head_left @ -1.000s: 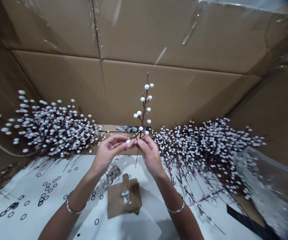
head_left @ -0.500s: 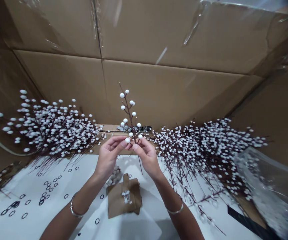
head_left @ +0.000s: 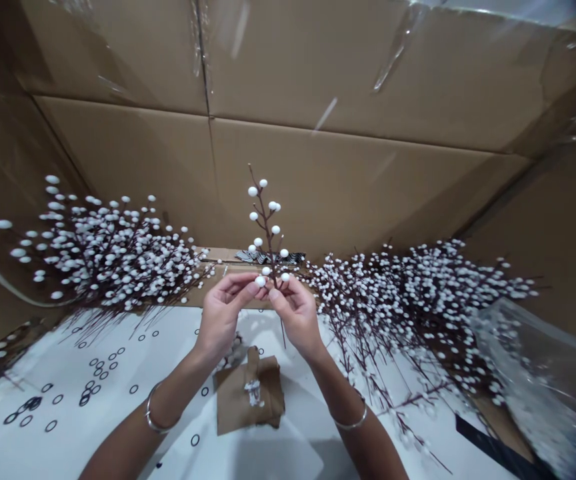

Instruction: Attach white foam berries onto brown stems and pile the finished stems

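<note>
Upright in front of me stands an artificial berry branch (head_left: 269, 230), a thin brown stem with white berries along it. My right hand (head_left: 299, 321) pinches its lower stem between thumb and fingers, and the stem's end pokes out below. My left hand (head_left: 221, 319) is closed at the branch's left side, thumb and fingertips on a white berry (head_left: 260, 281) low on the stem. Fingers partly hide where berry and stem meet. Under my hands lies a piece of brown cardboard (head_left: 228, 407) with a white smeared patch (head_left: 254, 393). Loose white berries (head_left: 232, 353) are partly covered by my left wrist.
Piles of berry branches lie at left (head_left: 118, 253) and right (head_left: 393, 293). Several black rings (head_left: 99, 367) are scattered over the white tabletop (head_left: 138, 427). Clear plastic (head_left: 528, 360) sits at the right. Cardboard walls (head_left: 368, 187) enclose the back and sides.
The view has shifted slightly, so the branch and hands appear a little further right. Both hands keep the same grip on the branch and berry.
</note>
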### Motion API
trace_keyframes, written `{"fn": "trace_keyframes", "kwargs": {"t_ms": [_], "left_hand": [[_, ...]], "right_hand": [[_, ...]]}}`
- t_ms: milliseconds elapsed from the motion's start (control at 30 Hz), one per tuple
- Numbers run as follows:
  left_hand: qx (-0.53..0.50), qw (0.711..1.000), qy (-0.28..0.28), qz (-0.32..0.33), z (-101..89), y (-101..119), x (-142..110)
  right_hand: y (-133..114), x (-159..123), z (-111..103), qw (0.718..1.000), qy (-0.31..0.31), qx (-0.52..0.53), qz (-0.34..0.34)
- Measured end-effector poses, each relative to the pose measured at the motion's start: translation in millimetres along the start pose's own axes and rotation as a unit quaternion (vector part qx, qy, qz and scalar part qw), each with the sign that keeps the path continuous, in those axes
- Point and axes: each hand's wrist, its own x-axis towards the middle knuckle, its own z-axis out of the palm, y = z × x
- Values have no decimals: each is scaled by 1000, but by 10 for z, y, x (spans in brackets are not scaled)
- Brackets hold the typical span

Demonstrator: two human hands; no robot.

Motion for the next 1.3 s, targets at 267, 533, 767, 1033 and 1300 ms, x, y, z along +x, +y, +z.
{"fn": "trace_keyframes", "kwargs": {"t_ms": [267, 533, 767, 1033, 1300], "left_hand": [[83, 995, 25, 50, 1, 10, -46], [102, 990, 17, 95, 17, 49, -67], [123, 988, 2, 99, -24, 70, -39], [153, 981, -13, 119, -32, 102, -36], [204, 970, -40, 125, -76, 181, 2]], "right_hand": [[7, -51, 27, 999, 23, -44, -16], [36, -67, 28, 996, 28, -70, -39], [74, -82, 18, 996, 29, -75, -23], [87, -75, 17, 997, 28, -71, -21], [-25, 11, 8, 999, 19, -42, 9]]}}
